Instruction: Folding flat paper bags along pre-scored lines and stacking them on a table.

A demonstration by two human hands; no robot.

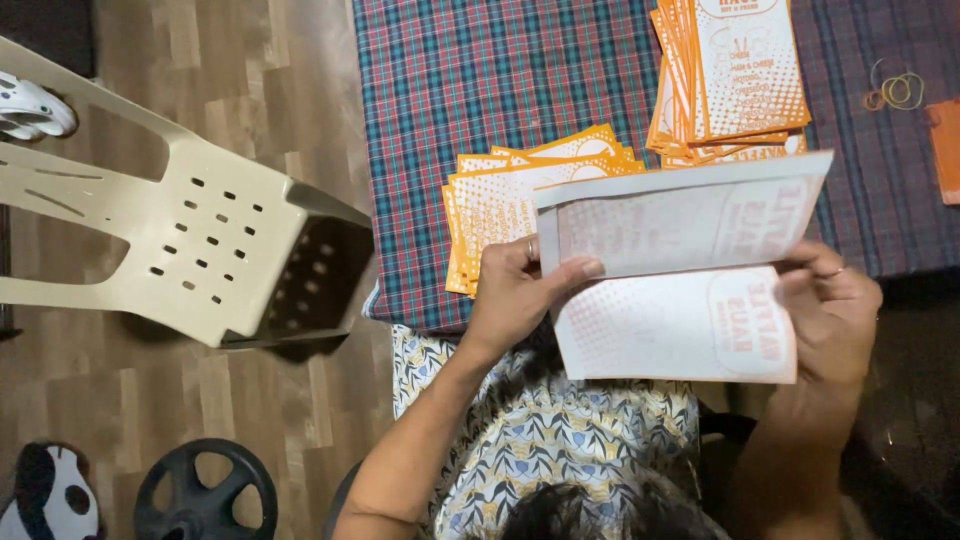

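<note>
Orange-edged and pale on its back, a printed leaflet is held up in the middle right of the frame, folded or bending along a crease so that its upper half tilts toward the bench. The left hand grips the leaflet's left edge, thumb laid across the paper near the fold and fingers curled behind. The right hand closes on the right edge, fingertips pinching the lower half; a ring seems to sit on one finger, though the light there is dim.

Checked cloth in blue, green and red covers the bench in the upper middle. On it, just above the left hand, lies a fanned stack of orange leaflets. A second, neater stack rests at the top right, partly behind the held sheet. A few rubber bands lie further right on the cloth.

At the left, a cream plastic chair stands on wooden flooring. A black wheel-shaped object sits at the lower left.
</note>
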